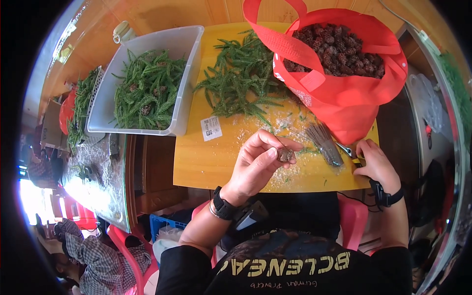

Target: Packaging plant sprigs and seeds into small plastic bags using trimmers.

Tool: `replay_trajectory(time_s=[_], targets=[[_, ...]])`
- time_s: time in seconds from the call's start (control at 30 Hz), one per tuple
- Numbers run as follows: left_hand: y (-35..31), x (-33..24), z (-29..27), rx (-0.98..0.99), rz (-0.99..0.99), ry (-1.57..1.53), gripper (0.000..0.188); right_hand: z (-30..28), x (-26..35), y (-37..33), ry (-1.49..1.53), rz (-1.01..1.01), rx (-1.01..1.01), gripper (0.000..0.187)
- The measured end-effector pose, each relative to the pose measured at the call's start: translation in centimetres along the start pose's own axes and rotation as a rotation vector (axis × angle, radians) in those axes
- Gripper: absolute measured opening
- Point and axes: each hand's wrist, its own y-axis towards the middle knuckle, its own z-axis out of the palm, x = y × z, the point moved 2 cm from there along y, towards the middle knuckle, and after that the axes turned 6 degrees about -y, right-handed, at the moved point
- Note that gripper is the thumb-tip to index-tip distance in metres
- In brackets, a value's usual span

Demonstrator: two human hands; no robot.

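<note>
In front of me my left hand (260, 164) pinches a small brown pine cone (285, 155) between thumb and fingers, and a thin dark wire or stem rises from it. At the table's right edge my right hand (377, 166) curls round the yellow-and-black handle of what look like pliers (347, 149), their metal end pointing up and left. Between the hands lies a bundle of thin brown wires or stems (325, 143), its near end in clear plastic. Green artificial fir sprigs (241, 78) are heaped beyond my left hand.
A red bag (354, 103) full of pine cones (339, 49) stands at the back right. Left of the yellow table (211, 167) is a clear plastic bin (147, 132) of sprigs and cones. A white label (211, 128) and pale crumbs lie on top. Another person (105, 260) sits lower left.
</note>
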Motion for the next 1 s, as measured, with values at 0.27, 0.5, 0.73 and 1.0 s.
replay_trajectory(time_s=[0.27,0.5,0.73,1.0], targets=[[-0.2,-0.5,0.5,-0.022,0.02,-0.022,0.018,-1.4,-0.6,-1.2,0.036,0.018,0.082,0.035],[0.4,-0.6,0.8,-0.043,0.023,-0.01,0.026,-4.6,1.4,-3.2,0.623,0.03,0.064,0.028],[0.7,-0.9,1.3,-0.03,0.03,-0.005,0.026,-3.6,6.3,-2.4,1.381,-0.068,0.272,0.051],[0.0,-1.4,0.1,0.029,0.045,-0.092,0.015,-4.0,9.1,-2.6,1.135,-0.212,0.221,0.053]])
